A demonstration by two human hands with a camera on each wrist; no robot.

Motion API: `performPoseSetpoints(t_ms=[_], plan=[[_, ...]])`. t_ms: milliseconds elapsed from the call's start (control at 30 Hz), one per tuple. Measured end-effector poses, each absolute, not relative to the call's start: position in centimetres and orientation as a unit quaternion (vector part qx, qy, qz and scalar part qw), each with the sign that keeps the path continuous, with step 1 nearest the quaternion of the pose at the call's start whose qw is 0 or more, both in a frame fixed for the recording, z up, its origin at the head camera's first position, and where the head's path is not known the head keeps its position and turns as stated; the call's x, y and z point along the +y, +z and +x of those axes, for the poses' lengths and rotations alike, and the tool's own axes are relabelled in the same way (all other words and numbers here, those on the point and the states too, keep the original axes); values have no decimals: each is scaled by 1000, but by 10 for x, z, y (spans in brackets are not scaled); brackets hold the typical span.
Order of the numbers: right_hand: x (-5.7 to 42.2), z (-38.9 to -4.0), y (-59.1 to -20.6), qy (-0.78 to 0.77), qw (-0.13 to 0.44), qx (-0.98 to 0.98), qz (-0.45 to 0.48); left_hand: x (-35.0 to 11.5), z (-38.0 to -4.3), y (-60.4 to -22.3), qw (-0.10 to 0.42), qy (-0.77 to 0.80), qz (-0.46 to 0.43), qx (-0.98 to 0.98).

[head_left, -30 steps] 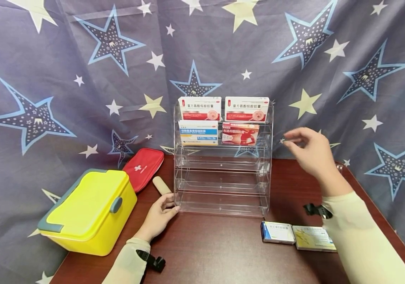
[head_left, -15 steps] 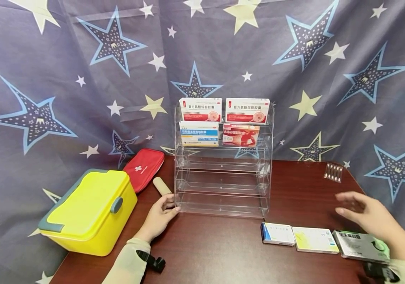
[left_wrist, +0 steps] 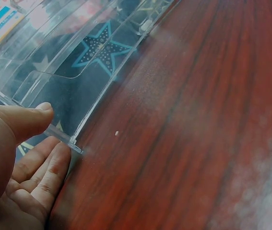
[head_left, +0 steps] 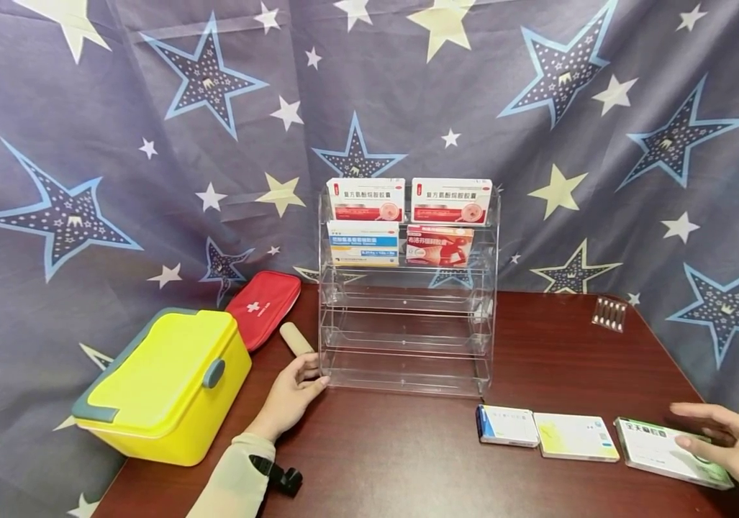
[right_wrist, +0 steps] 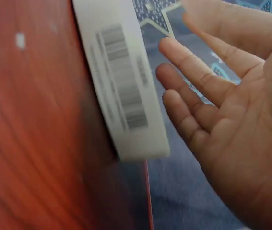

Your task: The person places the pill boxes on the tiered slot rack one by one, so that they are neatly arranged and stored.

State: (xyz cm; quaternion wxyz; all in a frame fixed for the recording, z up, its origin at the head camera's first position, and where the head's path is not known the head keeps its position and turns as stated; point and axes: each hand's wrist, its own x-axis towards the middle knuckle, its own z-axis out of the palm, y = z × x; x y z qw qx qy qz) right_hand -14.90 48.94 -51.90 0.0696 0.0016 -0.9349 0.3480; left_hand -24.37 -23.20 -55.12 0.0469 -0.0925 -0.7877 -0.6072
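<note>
A clear tiered display rack stands mid-table, with medicine boxes on its two top tiers: two white-and-red boxes, a blue-and-white box and a red box. My left hand pinches the rack's lower left corner, thumb inside the side panel and fingers outside it in the left wrist view. At the right my right hand is around the far end of a white-and-green medicine box. In the right wrist view its fingers are spread beside that box's barcode end.
Left of that box lie a yellow-and-white box and a blue-edged white box. A small blister-like strip is at the back right. To the left are a yellow lidded case, a red first-aid pouch and a beige rod-like piece.
My right hand has come from beside the rack down to the far right box, which has shifted slightly right and turned. My left hand has stayed on the rack's corner.
</note>
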Motion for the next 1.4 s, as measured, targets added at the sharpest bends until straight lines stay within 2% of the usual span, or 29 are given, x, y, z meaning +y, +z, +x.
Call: performPoseSetpoints(t_ms=[133,500,733,967,1400], plan=[[498,-144,-526,326,77,-942,-9,-232,-244,-552,43,-609,-92,-787],[501,-146,-529,267,16,-962,-50,-234,-244,-554,44,-608,-96,-787],[498,-147,-531,287,28,-957,-43,-234,-244,-553,41,-610,-96,-785],[498,-148,-528,301,-28,-952,-49,-234,-244,-551,39,-609,-94,-787],[496,-147,-525,257,-20,-964,-69,-234,-246,-553,47,-609,-94,-786]])
